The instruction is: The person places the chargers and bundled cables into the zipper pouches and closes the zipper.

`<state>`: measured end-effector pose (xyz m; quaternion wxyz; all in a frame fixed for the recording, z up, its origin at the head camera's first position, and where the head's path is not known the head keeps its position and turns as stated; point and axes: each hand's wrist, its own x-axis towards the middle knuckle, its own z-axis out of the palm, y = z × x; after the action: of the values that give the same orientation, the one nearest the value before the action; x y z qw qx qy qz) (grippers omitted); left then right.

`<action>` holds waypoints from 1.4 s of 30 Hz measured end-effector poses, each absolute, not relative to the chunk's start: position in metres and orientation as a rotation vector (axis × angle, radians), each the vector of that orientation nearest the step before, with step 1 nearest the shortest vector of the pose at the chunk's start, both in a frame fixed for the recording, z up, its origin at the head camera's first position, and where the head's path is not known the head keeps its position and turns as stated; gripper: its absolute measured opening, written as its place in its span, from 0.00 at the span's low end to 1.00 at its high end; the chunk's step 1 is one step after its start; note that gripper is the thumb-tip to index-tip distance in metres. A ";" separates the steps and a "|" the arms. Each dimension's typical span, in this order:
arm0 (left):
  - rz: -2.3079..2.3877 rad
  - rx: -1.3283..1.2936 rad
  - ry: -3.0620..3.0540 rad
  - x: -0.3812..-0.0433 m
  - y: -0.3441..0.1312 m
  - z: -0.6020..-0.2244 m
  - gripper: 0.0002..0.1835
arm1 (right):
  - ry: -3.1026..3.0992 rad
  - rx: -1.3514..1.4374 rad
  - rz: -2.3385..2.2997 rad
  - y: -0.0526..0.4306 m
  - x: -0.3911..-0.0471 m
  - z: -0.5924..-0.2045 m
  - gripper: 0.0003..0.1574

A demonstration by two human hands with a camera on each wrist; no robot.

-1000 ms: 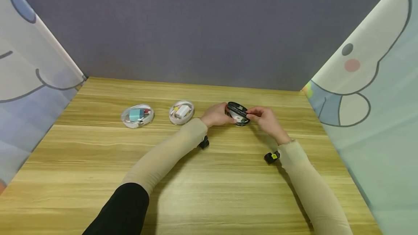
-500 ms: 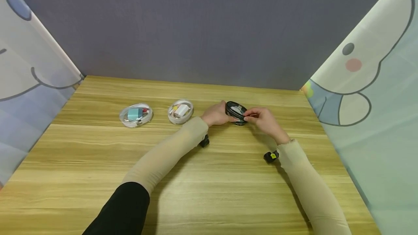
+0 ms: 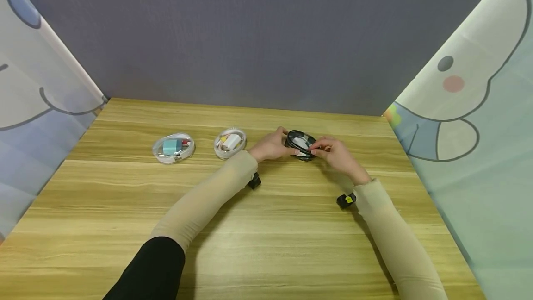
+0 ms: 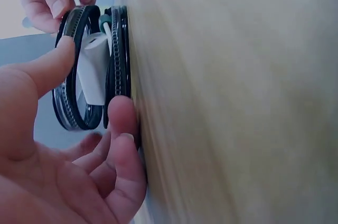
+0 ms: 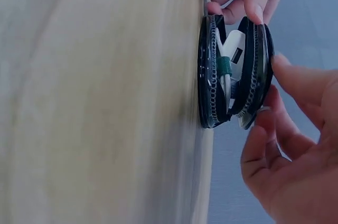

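A small round zip case with black rims and clear sides lies between the two hands. Both wrist views show it gaping at the zipper, its two halves apart. Inside are a white charger plug and a white cable held by a green tie. My left hand holds the case from the left, thumb on the upper half and fingertips at the lower half by the table. From the right, my right hand pinches the upper half at its edge; whether it has the zipper pull cannot be told.
Two more round clear cases stand to the left on the wooden table: one with a blue charger plug, one with a white charger plug. A grey panel rises behind, with printed cloth along the sides.
The case's raised upper half has come down lower and the case has tilted between my hands. My left hand has shifted slightly left; my right hand keeps its pinch.
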<state>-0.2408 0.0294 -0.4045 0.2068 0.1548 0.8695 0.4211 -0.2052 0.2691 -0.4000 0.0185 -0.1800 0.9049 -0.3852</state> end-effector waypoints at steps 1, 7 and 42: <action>1.187 0.430 2.405 -0.241 0.028 -0.403 0.43 | 2.804 -0.523 -1.227 0.270 -0.205 -0.400 0.09; 1.285 0.371 2.318 -0.242 0.028 -0.400 0.39 | 2.723 -0.264 -1.433 0.276 -0.207 -0.403 0.21; 1.216 0.594 2.340 -0.218 -0.009 -0.398 0.24 | 2.526 -0.252 -1.192 0.258 -0.189 -0.405 0.33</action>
<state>-0.2176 -0.0087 -0.3980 0.2175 0.2146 0.8449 0.4391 -0.1893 0.2583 -0.4048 0.1676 -0.0886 0.8879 -0.4191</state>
